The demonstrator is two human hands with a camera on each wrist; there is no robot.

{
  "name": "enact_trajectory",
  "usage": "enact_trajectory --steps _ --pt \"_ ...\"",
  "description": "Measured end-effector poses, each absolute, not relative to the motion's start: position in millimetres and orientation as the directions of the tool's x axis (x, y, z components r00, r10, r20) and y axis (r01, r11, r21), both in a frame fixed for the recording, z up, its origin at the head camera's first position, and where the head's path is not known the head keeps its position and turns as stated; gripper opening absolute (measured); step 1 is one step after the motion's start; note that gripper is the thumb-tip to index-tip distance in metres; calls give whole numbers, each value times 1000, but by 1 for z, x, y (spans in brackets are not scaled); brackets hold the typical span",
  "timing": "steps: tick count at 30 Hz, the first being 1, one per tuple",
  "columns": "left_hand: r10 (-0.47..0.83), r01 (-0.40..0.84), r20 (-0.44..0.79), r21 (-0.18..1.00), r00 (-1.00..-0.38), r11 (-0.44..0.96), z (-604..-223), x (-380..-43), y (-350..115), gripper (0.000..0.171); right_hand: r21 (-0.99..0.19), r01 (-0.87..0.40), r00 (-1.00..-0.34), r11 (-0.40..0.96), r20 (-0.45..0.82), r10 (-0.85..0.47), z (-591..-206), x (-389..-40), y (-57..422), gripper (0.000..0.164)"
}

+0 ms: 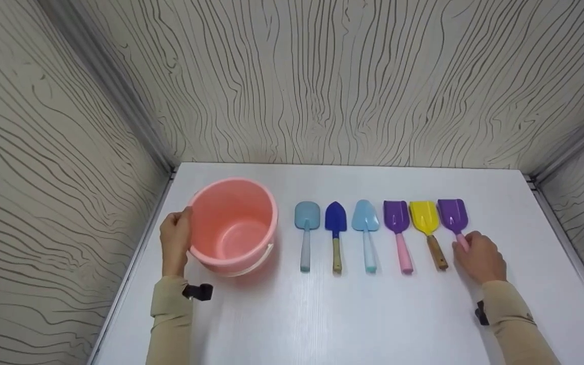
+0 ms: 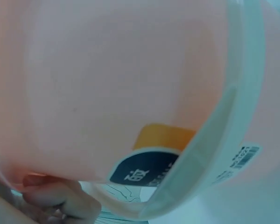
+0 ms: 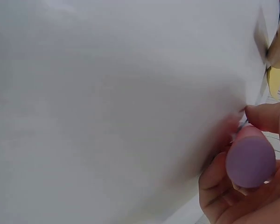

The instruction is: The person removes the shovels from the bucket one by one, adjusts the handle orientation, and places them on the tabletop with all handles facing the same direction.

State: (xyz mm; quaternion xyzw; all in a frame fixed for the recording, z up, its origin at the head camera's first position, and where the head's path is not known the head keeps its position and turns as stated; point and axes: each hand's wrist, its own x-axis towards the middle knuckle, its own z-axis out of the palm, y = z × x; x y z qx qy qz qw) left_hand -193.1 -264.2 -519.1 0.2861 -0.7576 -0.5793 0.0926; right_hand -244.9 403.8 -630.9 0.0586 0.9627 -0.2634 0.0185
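A pink bucket [image 1: 233, 200] stands tilted toward the camera at the left of the white table, its pale handle [image 1: 251, 267] hanging down the near side. My left hand [image 1: 175, 235] grips its rim from the left. Labels [image 2: 147, 168] show on the bucket's outer wall in the left wrist view. At the right end of a row of toy shovels, my right hand [image 1: 482, 257] holds the pink handle of a purple shovel [image 1: 453, 213]. The round lilac end [image 3: 250, 162] of that handle faces the right wrist camera, with thumb and fingers around the grip.
Between the bucket and my right hand lie a grey-blue shovel [image 1: 306, 215], a dark blue one [image 1: 335, 218], a light blue one [image 1: 365, 217], another purple one [image 1: 396, 217] and a yellow one [image 1: 425, 217]. Patterned walls [image 1: 322, 81] border the table [image 1: 342, 314] behind and at both sides.
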Motion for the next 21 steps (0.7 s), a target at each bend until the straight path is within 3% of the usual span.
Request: enact_trajectory --steps 7,13,21 --pt "-456 -310 -145 898 -878 312 -515 -191 -266 49 -510 122 -991 851 -103 80 -626 -244 406 50" --pt "-432 -319 -117 844 -894 432 -515 -187 -268 55 -504 111 -992 856 -115 60 -616 -243 402 55" --pt "-430 -311 -7 701 -903 642 -500 -187 -257 64 -427 9 -998 904 53 36 -594 -239 387 60"
